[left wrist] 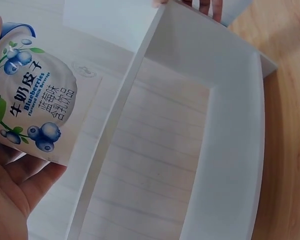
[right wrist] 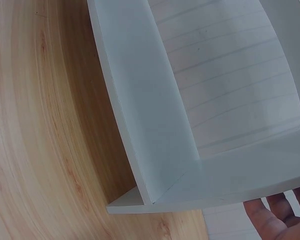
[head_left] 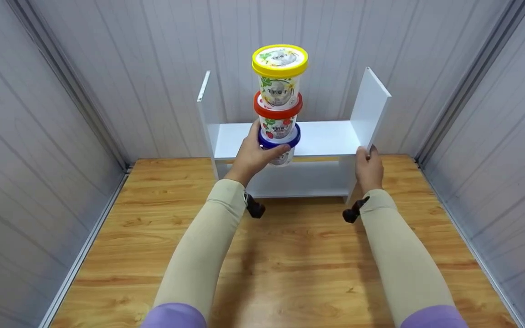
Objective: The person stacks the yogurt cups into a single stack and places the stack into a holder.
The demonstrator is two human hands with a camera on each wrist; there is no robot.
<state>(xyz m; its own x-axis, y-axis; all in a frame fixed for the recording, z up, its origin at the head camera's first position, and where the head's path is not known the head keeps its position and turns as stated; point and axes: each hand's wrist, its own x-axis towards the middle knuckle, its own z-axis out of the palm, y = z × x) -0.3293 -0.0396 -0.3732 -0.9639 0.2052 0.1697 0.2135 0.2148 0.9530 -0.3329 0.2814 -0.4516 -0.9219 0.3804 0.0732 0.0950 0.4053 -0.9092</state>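
A stack of three lidded tubs stands in my left hand (head_left: 253,157), whose thumb and fingers grip the bottom, blue-lidded tub (head_left: 283,159). In the left wrist view that blueberry milk tub (left wrist: 40,95) shows its printed label. Upon it sit a red-lidded tub (head_left: 277,128) and, at the top, a yellow-lidded tub (head_left: 280,91). The stack is upright, in front of a white two-tier shelf (head_left: 326,139). My right hand (head_left: 370,171) holds the front edge of the shelf's right side panel (head_left: 372,107). In the right wrist view its fingers (right wrist: 262,217) lie at the panel's outer face.
The shelf stands on a wood-grain floor (head_left: 290,255), its back towards a pale panelled wall (head_left: 162,82). Its left side panel (head_left: 208,114) rises above the upper board, and a lower board (head_left: 303,180) lies beneath. Side walls stand left and right.
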